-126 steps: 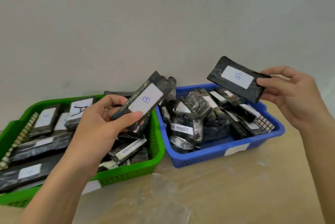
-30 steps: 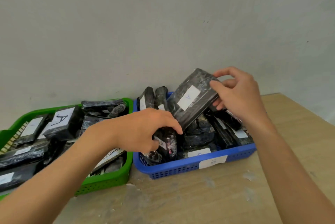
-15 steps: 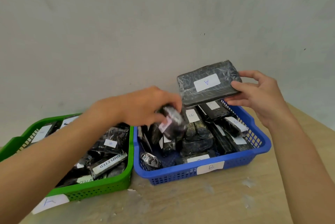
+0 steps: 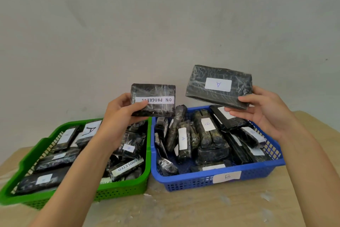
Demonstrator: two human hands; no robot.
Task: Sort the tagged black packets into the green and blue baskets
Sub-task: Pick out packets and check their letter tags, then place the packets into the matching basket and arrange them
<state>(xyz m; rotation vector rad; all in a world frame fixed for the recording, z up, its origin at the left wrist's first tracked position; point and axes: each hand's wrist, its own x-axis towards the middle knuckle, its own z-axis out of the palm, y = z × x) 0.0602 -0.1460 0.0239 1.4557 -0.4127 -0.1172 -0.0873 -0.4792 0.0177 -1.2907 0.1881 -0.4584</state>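
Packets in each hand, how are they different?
The left-hand packet has a long tag reading ON PROGRESS; the right-hand packet has a tag with just an A. The left-hand packet looks smaller and level; the right-hand packet looks bigger and tilted. Both are black, shiny-wrapped, with white tags upside down.

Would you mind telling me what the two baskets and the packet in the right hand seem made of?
Green basket and blue basket: probably moulded plastic, glossy, perforated walls. Packet tagged A: black, apparently wrapped in clear film, given its crinkled glare.
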